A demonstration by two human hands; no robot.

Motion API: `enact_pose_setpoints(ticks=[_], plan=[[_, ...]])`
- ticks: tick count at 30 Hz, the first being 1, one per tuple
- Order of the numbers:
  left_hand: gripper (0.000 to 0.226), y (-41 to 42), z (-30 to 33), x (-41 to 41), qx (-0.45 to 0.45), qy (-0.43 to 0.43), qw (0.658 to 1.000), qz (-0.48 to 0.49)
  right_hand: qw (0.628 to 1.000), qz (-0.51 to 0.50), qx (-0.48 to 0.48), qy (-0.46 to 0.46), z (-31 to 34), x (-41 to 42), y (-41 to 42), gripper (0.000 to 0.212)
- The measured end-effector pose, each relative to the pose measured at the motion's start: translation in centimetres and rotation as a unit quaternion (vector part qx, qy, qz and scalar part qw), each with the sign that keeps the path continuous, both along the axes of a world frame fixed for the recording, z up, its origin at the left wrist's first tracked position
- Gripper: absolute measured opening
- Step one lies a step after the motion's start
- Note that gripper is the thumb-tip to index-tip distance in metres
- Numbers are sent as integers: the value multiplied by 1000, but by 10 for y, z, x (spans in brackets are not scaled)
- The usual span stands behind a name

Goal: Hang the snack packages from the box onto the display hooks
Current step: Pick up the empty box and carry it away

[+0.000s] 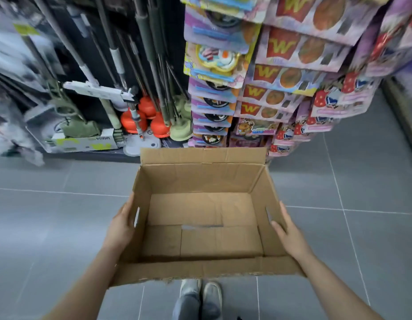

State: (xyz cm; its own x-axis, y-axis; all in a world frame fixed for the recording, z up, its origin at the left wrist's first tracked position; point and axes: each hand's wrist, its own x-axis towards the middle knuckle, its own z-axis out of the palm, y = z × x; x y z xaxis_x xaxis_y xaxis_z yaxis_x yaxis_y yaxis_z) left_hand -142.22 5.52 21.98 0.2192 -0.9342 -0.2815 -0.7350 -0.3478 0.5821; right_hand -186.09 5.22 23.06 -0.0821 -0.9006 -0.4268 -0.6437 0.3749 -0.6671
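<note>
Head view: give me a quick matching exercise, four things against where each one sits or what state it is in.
Things:
1. cardboard box
2. left hand
3. plungers
4. hanging packages

Place or state:
A. orange, on the floor among the mop handles
B. open and empty
C. flat against the box's outer left wall
D. on the display, beyond the box

Pairs: 1-B, 2-C, 3-A, 4-D

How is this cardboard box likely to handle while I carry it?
The cardboard box looks empty, so probably light. Its flaps stand open and its near edge is ragged, so the walls may flex. The left hand and right hand press flat on its sides, so it could slip.
</note>
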Motion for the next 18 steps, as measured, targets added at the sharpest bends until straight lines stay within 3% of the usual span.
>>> enact_pose_setpoints(ticks=[8,18], plan=[[54,60,93,68,-43,17,995,85,996,66,-11,-54,90,76,-15,63],[56,138,132,231,-60,-20,981,181,978,190,-46,-69,134,256,-15,63]])
